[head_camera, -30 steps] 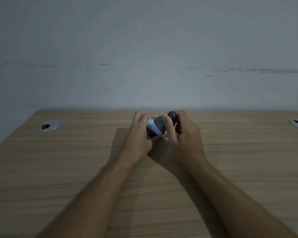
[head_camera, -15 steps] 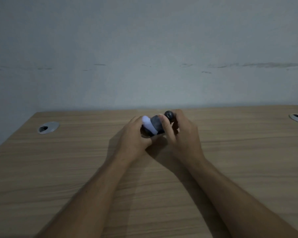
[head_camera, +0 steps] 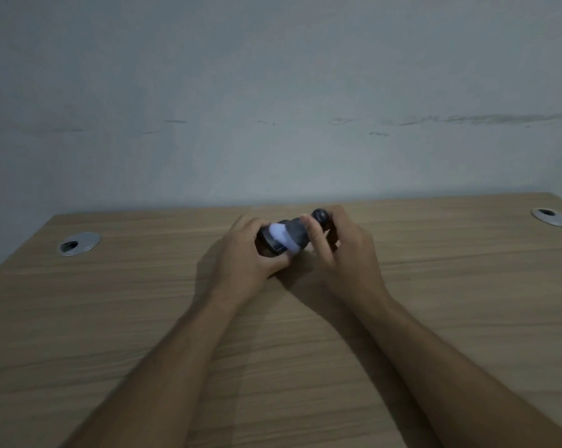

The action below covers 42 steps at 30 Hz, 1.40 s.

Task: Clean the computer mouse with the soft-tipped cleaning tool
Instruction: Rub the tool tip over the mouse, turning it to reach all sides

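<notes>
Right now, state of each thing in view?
computer mouse: dark, held in the left hand, mostly hidden
cleaning tool: gripped by the right hand, pale soft tip on the mouse
left grommet: set in the desk, hole open
right grommet: same

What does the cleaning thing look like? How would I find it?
Look at the middle of the wooden desk, near its far edge, where the two hands meet. The right hand grips the cleaning tool: a dark handle with a round knob, ending in a pale fluffy tip. That tip rests on the black mouse in the left hand.
</notes>
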Tool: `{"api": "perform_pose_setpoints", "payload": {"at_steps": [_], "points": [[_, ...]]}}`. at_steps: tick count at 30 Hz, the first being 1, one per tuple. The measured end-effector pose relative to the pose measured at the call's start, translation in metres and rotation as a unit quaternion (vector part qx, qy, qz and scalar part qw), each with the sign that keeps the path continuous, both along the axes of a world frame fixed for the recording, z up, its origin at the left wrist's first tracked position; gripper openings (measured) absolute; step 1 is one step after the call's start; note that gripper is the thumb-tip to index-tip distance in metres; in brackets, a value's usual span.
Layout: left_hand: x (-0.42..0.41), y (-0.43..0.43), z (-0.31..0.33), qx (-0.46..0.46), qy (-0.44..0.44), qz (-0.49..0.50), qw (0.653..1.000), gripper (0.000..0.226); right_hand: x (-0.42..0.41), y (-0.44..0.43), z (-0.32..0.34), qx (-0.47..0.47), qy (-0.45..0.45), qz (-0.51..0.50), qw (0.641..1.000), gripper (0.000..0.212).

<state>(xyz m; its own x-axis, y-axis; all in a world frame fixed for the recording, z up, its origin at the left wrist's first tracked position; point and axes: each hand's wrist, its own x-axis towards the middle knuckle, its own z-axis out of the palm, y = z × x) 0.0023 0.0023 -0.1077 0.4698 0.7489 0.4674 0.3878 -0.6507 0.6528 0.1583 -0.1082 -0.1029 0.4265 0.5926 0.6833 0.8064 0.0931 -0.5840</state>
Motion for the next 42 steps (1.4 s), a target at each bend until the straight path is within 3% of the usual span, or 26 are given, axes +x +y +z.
{"api": "perform_pose_setpoints", "payload": {"at_steps": [6,11,19,24,30,33,38,42], "points": [[-0.005,-0.007,0.0,-0.01,-0.041,-0.008,0.999,0.045,0.017,-0.003,0.0,-0.008,0.063,-0.053,0.997,0.017],[-0.003,0.003,-0.007,-0.061,-0.066,-0.025,0.996,0.05,-0.018,-0.003,0.01,0.054,-0.051,0.046,0.996,0.018],[-0.011,0.012,-0.005,-0.092,-0.096,0.019,0.991,0.047,-0.014,-0.001,-0.001,-0.068,-0.085,0.138,0.984,0.026],[-0.012,0.014,-0.003,-0.091,-0.1,0.023,0.991,0.055,-0.014,0.0,0.0,-0.059,-0.09,0.084,0.991,0.036],[-0.013,0.01,-0.001,-0.096,-0.128,0.042,0.986,0.045,-0.003,0.003,0.0,-0.031,-0.028,0.022,0.999,0.024],[-0.013,0.008,-0.001,-0.095,-0.113,0.042,0.988,0.044,-0.006,-0.002,0.005,0.005,0.003,0.026,1.0,0.023],[-0.012,0.011,-0.001,-0.097,-0.088,0.012,0.991,0.049,-0.021,-0.002,0.004,-0.011,-0.049,0.086,0.995,0.024],[-0.012,0.007,0.003,-0.062,-0.111,0.0,0.992,0.047,-0.004,0.002,0.001,0.001,0.008,0.026,1.0,0.014]]}}
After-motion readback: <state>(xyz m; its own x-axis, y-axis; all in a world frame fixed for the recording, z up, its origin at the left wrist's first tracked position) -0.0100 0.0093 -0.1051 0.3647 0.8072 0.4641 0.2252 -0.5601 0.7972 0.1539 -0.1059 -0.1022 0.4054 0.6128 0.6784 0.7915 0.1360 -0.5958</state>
